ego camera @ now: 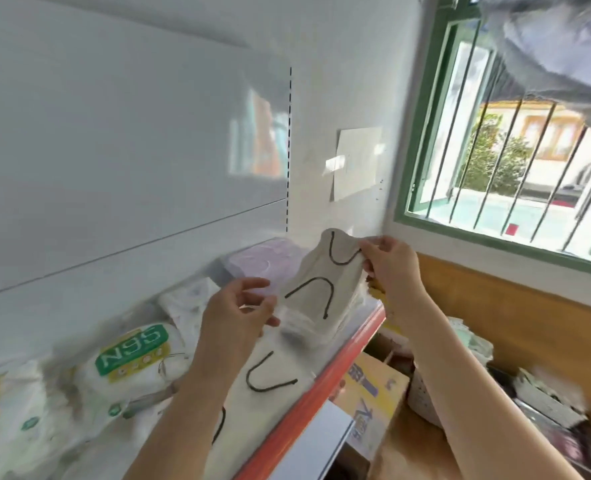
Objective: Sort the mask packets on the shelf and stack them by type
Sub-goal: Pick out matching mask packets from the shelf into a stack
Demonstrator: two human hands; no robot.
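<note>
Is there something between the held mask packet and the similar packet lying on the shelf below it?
Nothing visible. Both hands, left hand and right hand, hold the mask packet above the shelf; the similar packet lies uncovered below.

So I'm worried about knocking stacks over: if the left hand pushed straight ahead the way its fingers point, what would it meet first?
Probably the clear mask packet both hands hold; the left hand already pinches its lower end. Depth is unclear.

"N95" — green label on white packet [133, 355]
</note>
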